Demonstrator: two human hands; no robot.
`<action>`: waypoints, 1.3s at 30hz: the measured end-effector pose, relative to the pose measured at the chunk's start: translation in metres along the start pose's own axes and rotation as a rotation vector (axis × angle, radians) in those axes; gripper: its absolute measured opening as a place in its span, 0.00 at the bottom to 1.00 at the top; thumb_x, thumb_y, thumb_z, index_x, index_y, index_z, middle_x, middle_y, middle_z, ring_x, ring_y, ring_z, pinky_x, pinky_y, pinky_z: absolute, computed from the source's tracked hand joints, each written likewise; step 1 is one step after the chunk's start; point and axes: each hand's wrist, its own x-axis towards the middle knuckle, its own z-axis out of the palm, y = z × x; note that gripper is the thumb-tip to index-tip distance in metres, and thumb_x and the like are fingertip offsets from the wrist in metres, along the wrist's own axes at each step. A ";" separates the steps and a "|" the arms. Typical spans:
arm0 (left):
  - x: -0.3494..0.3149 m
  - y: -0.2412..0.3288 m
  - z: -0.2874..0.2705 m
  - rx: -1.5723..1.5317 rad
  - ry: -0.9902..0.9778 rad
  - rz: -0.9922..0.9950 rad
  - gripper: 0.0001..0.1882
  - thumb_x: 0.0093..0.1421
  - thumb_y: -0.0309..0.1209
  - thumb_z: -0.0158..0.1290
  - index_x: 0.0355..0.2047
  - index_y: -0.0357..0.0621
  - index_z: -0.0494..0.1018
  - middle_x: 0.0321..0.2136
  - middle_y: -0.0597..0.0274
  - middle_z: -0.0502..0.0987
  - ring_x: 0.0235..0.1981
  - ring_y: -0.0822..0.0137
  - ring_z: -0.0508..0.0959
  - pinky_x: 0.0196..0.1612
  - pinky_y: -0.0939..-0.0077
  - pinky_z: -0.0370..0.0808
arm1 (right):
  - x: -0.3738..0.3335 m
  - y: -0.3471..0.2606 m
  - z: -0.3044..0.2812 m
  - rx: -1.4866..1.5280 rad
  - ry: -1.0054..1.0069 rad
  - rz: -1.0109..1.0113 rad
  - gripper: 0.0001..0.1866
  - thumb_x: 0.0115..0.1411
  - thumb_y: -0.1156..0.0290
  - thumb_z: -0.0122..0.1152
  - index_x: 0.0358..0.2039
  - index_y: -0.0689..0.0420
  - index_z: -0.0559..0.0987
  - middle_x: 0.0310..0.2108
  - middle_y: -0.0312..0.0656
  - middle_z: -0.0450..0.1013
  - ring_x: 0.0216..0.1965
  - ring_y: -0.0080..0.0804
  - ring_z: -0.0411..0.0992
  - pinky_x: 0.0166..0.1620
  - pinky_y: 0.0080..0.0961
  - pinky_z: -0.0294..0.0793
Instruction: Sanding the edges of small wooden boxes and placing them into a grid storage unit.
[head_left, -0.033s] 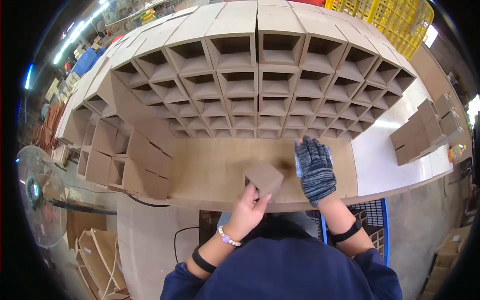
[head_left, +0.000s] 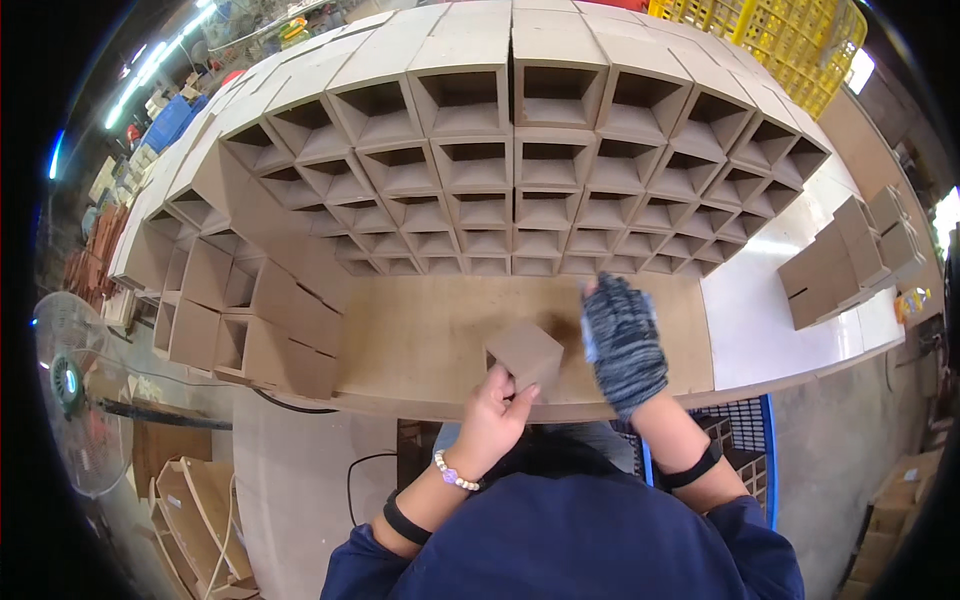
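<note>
My bare left hand grips a small brown open-ended box by its near side, thumb outside and fingers at the opening. The box is tilted above the wooden worktop. To its right, apart from it, my right hand wears a dark grey knitted glove, its back turned up and fingers pointing away. Something pale bluish-white shows along the palm's edge; the glove hides most of it, and I cannot tell what it is.
A wall of stacked open boxes curves behind the worktop. More boxes stand at the left and on the white surface at the right. A fan is at far left, a blue crate below, a yellow basket behind.
My gloved right hand has shifted slightly left, toward the box, and is a little blurred. My left hand still holds the box in nearly the same place.
</note>
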 end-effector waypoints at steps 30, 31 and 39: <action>0.003 0.013 -0.009 -0.145 -0.179 -0.099 0.16 0.57 0.22 0.49 0.45 0.32 0.63 0.39 0.56 0.76 0.41 0.69 0.75 0.43 0.78 0.70 | 0.003 0.013 0.009 -0.021 -0.374 0.144 0.22 0.55 0.66 0.44 0.50 0.54 0.69 0.52 0.48 0.65 0.53 0.44 0.63 0.58 0.43 0.54; 0.003 0.013 -0.011 -0.254 -0.113 -0.173 0.15 0.57 0.23 0.49 0.45 0.33 0.63 0.40 0.57 0.75 0.40 0.70 0.75 0.43 0.79 0.70 | -0.018 0.031 0.024 -0.035 -0.149 0.054 0.26 0.53 0.69 0.47 0.55 0.54 0.64 0.55 0.49 0.62 0.55 0.43 0.61 0.59 0.45 0.52; 0.006 0.008 0.001 -0.144 0.053 0.098 0.10 0.58 0.27 0.49 0.39 0.35 0.67 0.31 0.58 0.75 0.32 0.67 0.75 0.35 0.77 0.70 | 0.001 0.010 -0.024 0.343 0.105 0.072 0.31 0.50 0.81 0.46 0.57 0.64 0.59 0.56 0.55 0.59 0.56 0.48 0.59 0.59 0.36 0.56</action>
